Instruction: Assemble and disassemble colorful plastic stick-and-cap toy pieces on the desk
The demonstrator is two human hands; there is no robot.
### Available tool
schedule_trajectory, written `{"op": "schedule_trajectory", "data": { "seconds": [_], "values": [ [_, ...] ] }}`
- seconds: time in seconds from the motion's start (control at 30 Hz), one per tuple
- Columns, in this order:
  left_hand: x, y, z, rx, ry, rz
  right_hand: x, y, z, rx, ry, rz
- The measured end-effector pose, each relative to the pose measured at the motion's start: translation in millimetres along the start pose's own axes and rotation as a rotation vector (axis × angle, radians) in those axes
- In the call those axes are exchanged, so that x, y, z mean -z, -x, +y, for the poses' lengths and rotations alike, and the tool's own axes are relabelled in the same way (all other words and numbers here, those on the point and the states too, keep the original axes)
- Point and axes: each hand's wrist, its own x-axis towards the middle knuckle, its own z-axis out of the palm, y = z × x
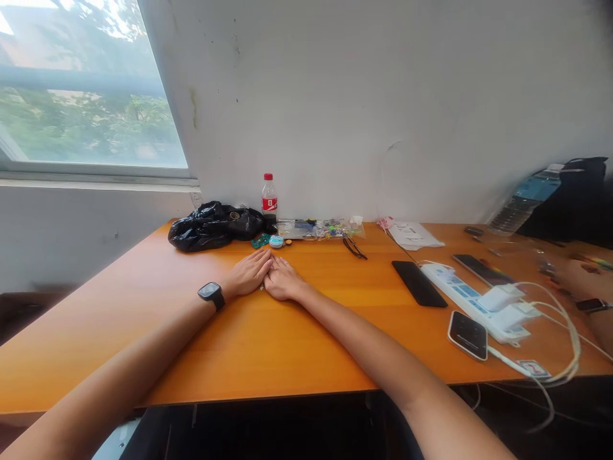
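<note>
Both my hands lie flat, side by side, on the orange table point(143, 319), fingers stretched forward and touching each other. My left hand point(249, 273) wears a black watch point(212, 294) on the wrist and holds nothing. My right hand point(282, 280) is also flat and holds nothing. Just beyond the fingertips lie a small green circuit board point(260, 241), a round pale-blue item point(276, 241) and a clear bag of small coloured parts point(316, 229).
A black plastic bag point(211, 225) and a red-labelled bottle point(269, 197) stand by the wall. To the right lie black glasses point(354, 248), papers point(414, 235), three phones point(419, 283), a white power strip point(474, 301) with chargers and cables. Another person's hand point(577, 278) rests at the far right.
</note>
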Motion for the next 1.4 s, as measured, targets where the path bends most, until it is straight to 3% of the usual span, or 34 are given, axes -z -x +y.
{"op": "schedule_trajectory", "data": {
  "seconds": [0.17, 0.3, 0.4, 0.6, 0.8, 0.93, 1.03, 1.2, 1.4],
  "values": [
    [8.2, -3, 2, 0.036, 0.139, 0.035, 3, -10, 3, 0.041, -0.04, 0.034],
    [21.5, 5, 0, 0.28, 0.498, 0.161, 6, -7, 9, 0.057, -0.141, 0.089],
    [31.1, 13, -8, 0.392, 0.624, 0.181, 9, -1, 14, 0.081, -0.169, 0.021],
    [29.6, 14, -17, 0.354, 0.457, 0.08, 13, 5, 17, 0.16, -0.09, -0.065],
    [19.9, 10, -19, 0.268, 0.169, 0.2, 8, 0, 16, 0.123, -0.097, -0.024],
    [16.1, 5, -16, 0.258, 0.08, 0.168, 7, -1, 15, 0.124, -0.102, -0.003],
    [15.9, 0, -9, 0.228, 0.11, 0.138, 8, -1, 14, 0.14, -0.091, 0.009],
    [22.0, 4, -4, 0.277, 0.343, 0.17, 6, 1, 13, 0.133, -0.056, -0.003],
    [24.4, 11, 0, 0.237, 0.333, 0.134, 5, 9, 1, -0.072, -0.007, 0.011]
  ]
}}
